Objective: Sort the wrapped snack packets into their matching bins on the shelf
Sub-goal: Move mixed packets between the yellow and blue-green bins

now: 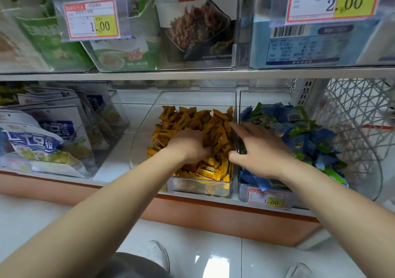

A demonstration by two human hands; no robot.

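Observation:
A clear bin (139, 149) on the lower shelf holds a heap of yellow snack packets (192, 117). Right beside it, a second clear bin (243, 189) holds blue and green packets (303, 136). My left hand (188, 145) is dug into the yellow heap, its fingers curled down around yellow packets and its fingertips buried. My right hand (256, 147) lies across the clear wall between the two bins. Its forefinger stretches straight toward the yellow side and its thumb is spread low. A dark green scrap shows under its palm; whether the hand holds it is unclear.
An upper shelf board (192, 74) with clear bins and hanging price tags (94, 20) juts out just above the hands. Bagged snacks (32, 141) fill the bins to the left. A white wire basket (352, 115) stands at the right. Floor tiles and my shoes lie below.

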